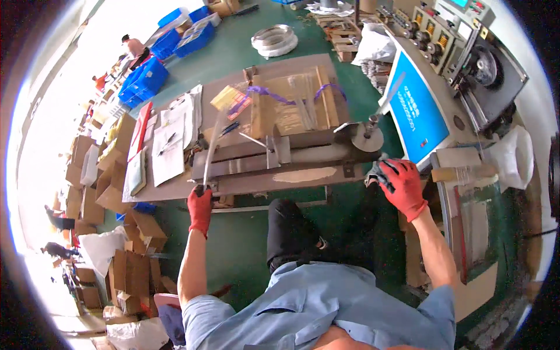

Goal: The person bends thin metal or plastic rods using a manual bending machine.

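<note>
I see my left hand (200, 205) clenched on a pale strip (211, 150) running toward twelve o'clock over the workbench (303, 175), my right hand (399, 182) gripping something grey at three o'clock; a tug could buckle the strip.

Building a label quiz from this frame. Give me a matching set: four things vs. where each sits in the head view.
Things:
1 left hand
2 right hand
3 blue crates
4 wire coil

Places:
A floor, top centre
B workbench's near edge, gripping a thin strip
C floor, upper left
D workbench's right end, beside the blue panel

Pairs: 1-B, 2-D, 3-C, 4-A
</note>
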